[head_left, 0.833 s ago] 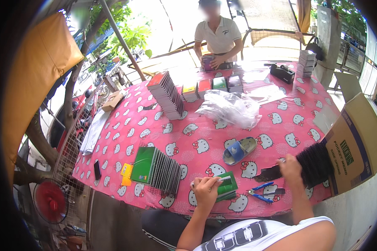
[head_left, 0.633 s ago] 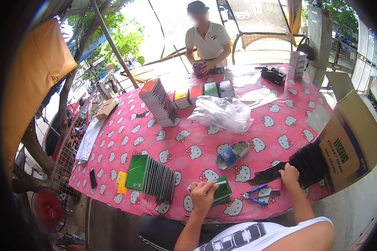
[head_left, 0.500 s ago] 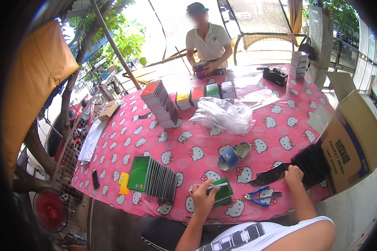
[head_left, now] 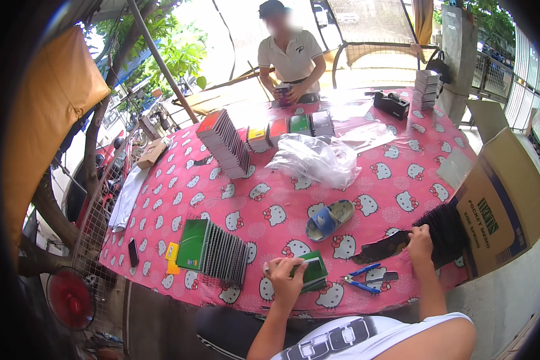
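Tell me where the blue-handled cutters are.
In the head view, the blue-handled cutters lie right of centre on the pink tablecloth, just right of the green notebook at the left hand, below-left of the right hand.

Notebook stacks [head_left: 213, 251], pliers [head_left: 365, 270] and trees [head_left: 180, 53] suggest an open-air workshop.

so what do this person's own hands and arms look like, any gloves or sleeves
The left hand and right hand are bare, with no gloves, and no sleeves cover the forearms. No watch or bracelet shows on either wrist. The person's top is white with a big, dark, blocky print and looks sleeveless at the right shoulder.
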`<action>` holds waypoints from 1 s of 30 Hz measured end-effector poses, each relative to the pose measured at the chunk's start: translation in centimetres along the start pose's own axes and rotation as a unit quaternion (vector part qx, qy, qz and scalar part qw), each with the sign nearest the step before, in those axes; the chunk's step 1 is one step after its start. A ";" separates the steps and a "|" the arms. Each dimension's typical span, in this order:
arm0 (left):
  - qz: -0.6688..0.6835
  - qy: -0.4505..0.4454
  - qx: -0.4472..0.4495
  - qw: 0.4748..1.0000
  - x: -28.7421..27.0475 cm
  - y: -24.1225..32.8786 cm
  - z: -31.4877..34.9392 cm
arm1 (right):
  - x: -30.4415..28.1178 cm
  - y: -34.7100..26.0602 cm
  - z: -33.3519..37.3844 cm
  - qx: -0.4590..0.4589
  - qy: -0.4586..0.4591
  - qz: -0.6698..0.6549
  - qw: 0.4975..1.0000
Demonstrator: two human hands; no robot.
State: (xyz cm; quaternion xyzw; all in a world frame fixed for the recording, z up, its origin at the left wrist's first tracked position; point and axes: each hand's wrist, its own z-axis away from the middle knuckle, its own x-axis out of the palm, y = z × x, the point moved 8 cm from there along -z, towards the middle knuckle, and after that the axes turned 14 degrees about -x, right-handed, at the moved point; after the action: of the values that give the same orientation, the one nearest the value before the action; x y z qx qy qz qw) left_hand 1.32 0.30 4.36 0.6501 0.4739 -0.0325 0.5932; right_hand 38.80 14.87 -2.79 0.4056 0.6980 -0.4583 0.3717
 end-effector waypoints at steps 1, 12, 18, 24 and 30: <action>0.012 -0.014 -0.010 1.000 -0.1 -0.1 0.0 | -0.4 -2.0 -0.3 -0.030 0.005 -0.003 1.000; -0.021 0.022 0.026 0.999 -1.1 1.3 0.4 | 1.5 -24.8 -0.2 -0.292 -0.089 -0.489 0.817; -0.020 0.040 0.037 0.998 -1.3 1.2 0.7 | 2.1 -23.6 -1.5 -0.241 -0.120 -0.505 0.820; -0.015 0.025 0.025 0.999 -1.3 1.6 0.6 | 1.5 -24.8 -1.1 -0.283 -0.113 -0.481 0.822; 0.005 0.030 0.011 0.999 -1.3 1.2 0.6 | 2.4 -23.5 -1.7 -0.230 -0.136 -0.471 0.841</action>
State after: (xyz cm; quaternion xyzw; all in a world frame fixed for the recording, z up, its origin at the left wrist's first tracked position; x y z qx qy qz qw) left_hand 1.73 -0.74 5.85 0.6597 0.4877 -0.0153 0.5717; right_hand 16.27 11.11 3.52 -0.1350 0.8325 -0.4554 0.2851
